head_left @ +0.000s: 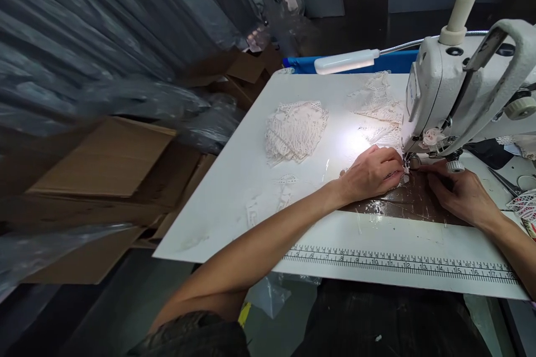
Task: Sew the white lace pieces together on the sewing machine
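Note:
My left hand (pixel 374 173) lies by the needle of a white sewing machine (pixel 429 89). Its curled fingers press on a small piece of white lace (pixel 405 178), mostly hidden beneath them, at the presser foot (pixel 407 162). From the other side, my right hand (pixel 460 189) reaches to the foot with bent, closed fingers; whatever its fingertips pinch is too small to make out. Brown tape (pixel 412 201) covers the machine bed under both hands. More white lace (pixel 379 109) lies just behind my left hand, against the machine.
A pile of white lace (pixel 295 129) sits on the white table (pixel 226 206), with loose lace scraps (pixel 287 192) nearby. Scissors (pixel 505 181) rest at the right. A lamp (pixel 347 61) shines from behind. A printed ruler (pixel 397 264) runs along the front edge; cardboard boxes (pixel 104 156) stand left.

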